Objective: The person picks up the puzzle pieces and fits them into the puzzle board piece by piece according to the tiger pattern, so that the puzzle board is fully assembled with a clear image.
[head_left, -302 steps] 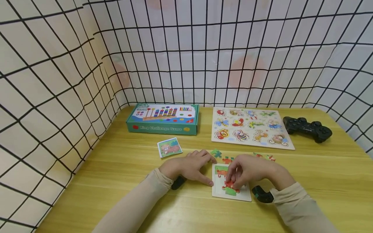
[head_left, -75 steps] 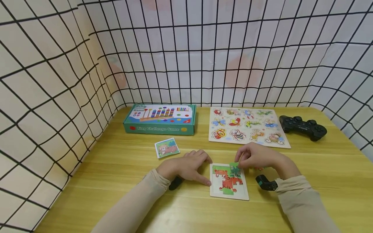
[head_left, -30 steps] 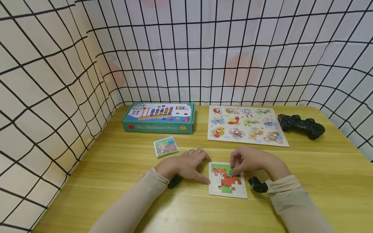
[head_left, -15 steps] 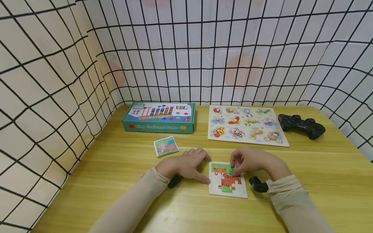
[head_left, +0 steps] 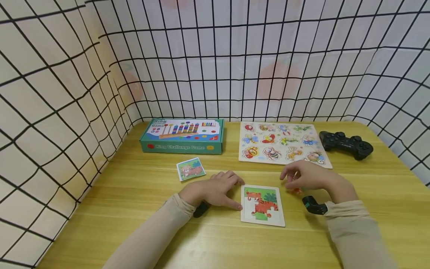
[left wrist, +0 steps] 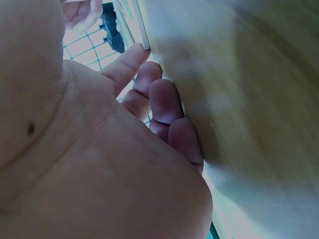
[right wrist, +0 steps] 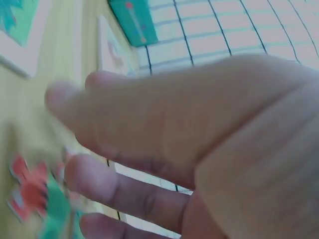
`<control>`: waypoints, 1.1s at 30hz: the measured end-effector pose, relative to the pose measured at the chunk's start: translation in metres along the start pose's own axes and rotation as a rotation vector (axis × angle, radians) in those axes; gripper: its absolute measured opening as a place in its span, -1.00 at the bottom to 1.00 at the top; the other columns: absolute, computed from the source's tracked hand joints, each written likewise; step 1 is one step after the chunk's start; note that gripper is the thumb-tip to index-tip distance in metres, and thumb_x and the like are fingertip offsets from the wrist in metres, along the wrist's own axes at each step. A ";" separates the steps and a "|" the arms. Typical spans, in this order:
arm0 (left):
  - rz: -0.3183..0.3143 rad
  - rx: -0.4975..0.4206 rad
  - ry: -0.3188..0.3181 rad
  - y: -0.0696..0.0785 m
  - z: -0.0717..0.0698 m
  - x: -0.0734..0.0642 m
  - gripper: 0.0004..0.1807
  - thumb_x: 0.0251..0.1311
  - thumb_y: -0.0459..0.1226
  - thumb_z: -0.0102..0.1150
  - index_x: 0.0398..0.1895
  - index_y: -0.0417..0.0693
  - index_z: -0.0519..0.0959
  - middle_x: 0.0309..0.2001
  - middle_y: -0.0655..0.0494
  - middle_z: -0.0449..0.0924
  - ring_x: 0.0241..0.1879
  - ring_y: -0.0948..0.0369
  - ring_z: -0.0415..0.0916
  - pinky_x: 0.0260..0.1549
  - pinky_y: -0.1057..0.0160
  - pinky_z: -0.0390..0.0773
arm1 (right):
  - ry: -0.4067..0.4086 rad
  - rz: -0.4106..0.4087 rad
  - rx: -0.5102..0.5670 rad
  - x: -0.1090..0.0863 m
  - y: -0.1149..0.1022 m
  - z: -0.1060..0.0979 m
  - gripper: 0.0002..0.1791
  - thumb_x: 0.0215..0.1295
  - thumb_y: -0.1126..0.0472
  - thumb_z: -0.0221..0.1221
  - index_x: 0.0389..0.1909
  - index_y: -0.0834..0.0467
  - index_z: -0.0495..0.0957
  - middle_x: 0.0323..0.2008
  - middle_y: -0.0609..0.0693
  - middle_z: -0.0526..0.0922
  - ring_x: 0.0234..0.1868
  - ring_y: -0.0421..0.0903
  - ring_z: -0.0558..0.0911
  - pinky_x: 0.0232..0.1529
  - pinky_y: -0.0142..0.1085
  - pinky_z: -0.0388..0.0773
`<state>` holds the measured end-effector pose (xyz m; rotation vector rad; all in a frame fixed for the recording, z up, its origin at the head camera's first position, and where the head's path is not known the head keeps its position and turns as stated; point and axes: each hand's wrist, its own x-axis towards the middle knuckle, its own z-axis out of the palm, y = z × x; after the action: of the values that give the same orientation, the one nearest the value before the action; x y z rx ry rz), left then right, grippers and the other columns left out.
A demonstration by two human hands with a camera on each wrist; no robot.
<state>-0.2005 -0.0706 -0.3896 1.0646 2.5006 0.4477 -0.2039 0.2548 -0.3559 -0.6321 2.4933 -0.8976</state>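
Observation:
A small jigsaw tray [head_left: 248, 209] with a tiger picture lies on the table in the head view. Pieces fill its top, middle and right; bare white patches show at the left and lower right. My left hand [head_left: 216, 190] rests on the table, thumb and index fingertip touching the tray's left edge [left wrist: 141, 25]. Off the tray's upper right, my right hand [head_left: 312, 175] hovers with loosely bent fingers, nothing visible between them. Below it lie loose red and green jigsaw pieces [right wrist: 35, 191], mostly covered by the hand in the head view [head_left: 297, 191].
A tiger picture card [head_left: 191, 170] lies to the left. Behind stand a green Ring Challenge Game box [head_left: 183, 147] and an insect puzzle board [head_left: 243, 150]. A black game controller [head_left: 347, 145] is at far right. Black-and-white grid cloth [head_left: 231, 67] encloses the table.
My right hand set the green leafy piece into the tray's upper right corner, let go, then moved right over the loose pieces. My left hand has stayed at the tray's edge.

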 end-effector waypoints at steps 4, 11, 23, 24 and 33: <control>-0.006 -0.003 -0.003 0.000 0.000 0.000 -0.20 0.17 0.28 0.27 0.39 0.18 0.29 0.25 0.23 0.26 0.23 0.17 0.23 0.25 0.11 0.23 | 0.013 0.013 0.015 -0.009 0.011 -0.008 -0.70 0.18 0.34 0.40 -0.06 0.27 0.66 -0.32 0.01 0.57 -0.34 -0.05 0.58 -0.32 -0.22 0.56; -0.008 0.003 0.009 -0.001 0.002 -0.001 -0.19 0.17 0.29 0.27 0.37 0.15 0.29 0.22 0.23 0.27 0.21 0.18 0.24 0.22 0.13 0.24 | -0.024 0.115 0.073 -0.013 0.018 -0.009 -0.57 -0.02 0.46 0.47 -0.06 0.30 0.66 -0.29 0.08 0.51 -0.41 -0.03 0.52 -0.38 -0.20 0.54; -0.022 0.008 0.024 0.002 0.002 -0.001 -0.21 0.20 0.27 0.25 0.36 0.10 0.28 0.22 0.19 0.26 0.21 0.16 0.23 0.22 0.13 0.24 | 0.005 0.140 -0.056 -0.013 0.020 -0.007 -0.77 -0.02 0.36 0.50 -0.33 0.17 0.68 -0.40 -0.01 0.55 -0.34 -0.04 0.47 -0.32 -0.17 0.48; -0.023 0.007 0.025 0.002 0.001 -0.001 -0.21 0.20 0.27 0.25 0.36 0.10 0.28 0.22 0.19 0.26 0.21 0.16 0.23 0.23 0.12 0.23 | 0.006 0.142 -0.051 -0.013 0.020 -0.007 -0.76 -0.01 0.36 0.50 -0.31 0.17 0.68 -0.39 -0.01 0.54 -0.33 -0.04 0.46 -0.33 -0.17 0.49; -0.026 0.016 0.023 0.003 0.001 0.000 -0.21 0.21 0.28 0.24 0.38 0.13 0.28 0.21 0.21 0.27 0.19 0.17 0.25 0.24 0.13 0.23 | 0.002 0.173 -0.022 -0.010 0.018 -0.006 -0.68 0.01 0.39 0.49 -0.18 0.17 0.70 -0.34 0.05 0.48 -0.28 -0.01 0.42 -0.34 -0.17 0.47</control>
<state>-0.1985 -0.0686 -0.3897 1.0370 2.5399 0.4349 -0.2037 0.2756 -0.3618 -0.4148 2.5168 -0.8072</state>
